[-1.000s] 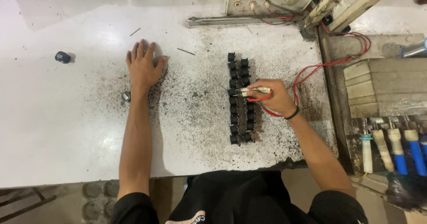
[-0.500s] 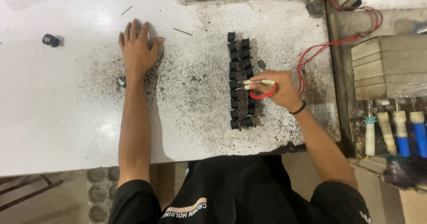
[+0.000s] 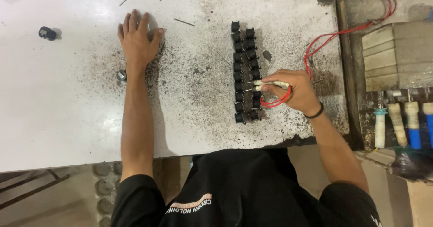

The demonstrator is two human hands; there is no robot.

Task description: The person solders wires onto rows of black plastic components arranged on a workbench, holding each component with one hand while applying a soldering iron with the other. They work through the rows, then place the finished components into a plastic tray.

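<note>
- Here, two pale probes (image 3: 270, 84) on red wires (image 3: 336, 35) are pinched in the right hand (image 3: 295, 91), tips set against the double row of small black parts (image 3: 244, 71) at mid-table.
- The tips are best kept steady, one part touched at a time.
- The left hand (image 3: 136, 41) is laid flat and open, grasping nothing.
- The white table (image 3: 58, 110) is speckled with dark grit.

My left hand (image 3: 136, 42) lies flat, palm down, fingers together and pointing away from me, the bare forearm stretched straight out from a black sleeve. My right hand (image 3: 293, 91) is curled, thumb and fingers pinched together, pointing left. A dark band circles that wrist; the forearm angles back toward my shoulder, elbow bent.
</note>
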